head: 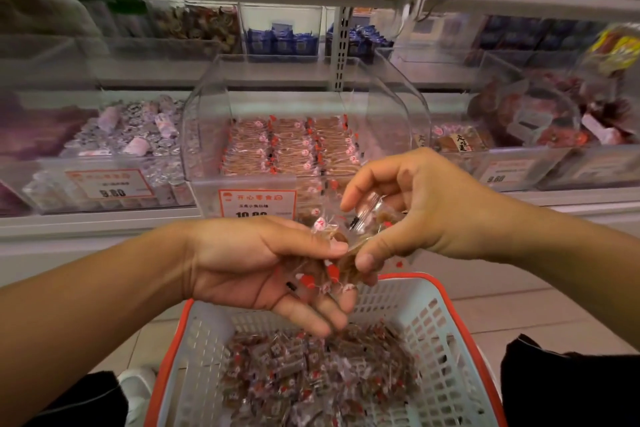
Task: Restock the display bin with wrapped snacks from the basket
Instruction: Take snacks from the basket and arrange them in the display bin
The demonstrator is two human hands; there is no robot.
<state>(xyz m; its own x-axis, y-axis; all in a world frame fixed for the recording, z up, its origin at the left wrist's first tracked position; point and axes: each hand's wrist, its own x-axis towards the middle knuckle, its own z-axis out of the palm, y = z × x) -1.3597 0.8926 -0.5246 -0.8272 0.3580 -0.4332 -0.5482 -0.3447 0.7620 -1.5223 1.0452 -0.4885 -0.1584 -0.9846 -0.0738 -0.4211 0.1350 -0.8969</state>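
Just above basket rim (398, 277): both snack-filled hands (242, 263).

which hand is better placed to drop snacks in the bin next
Probably right. The right hand pinches snacks higher up, nearer the bin; the left hand cups a stack lower, over the basket.

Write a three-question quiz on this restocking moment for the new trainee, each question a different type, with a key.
1. True or false: the left hand holds several wrapped snacks.
2. Multiple choice: the basket sits (A) on the shelf, (B) below both hands, (C) inside the display bin.
3. Fill in: the right hand pinches snacks between thumb and ____.

Key
1. True; they lie across its palm and fingers.
2. B.
3. Fingers. The rows in the bin already match these red-marked wrappers.
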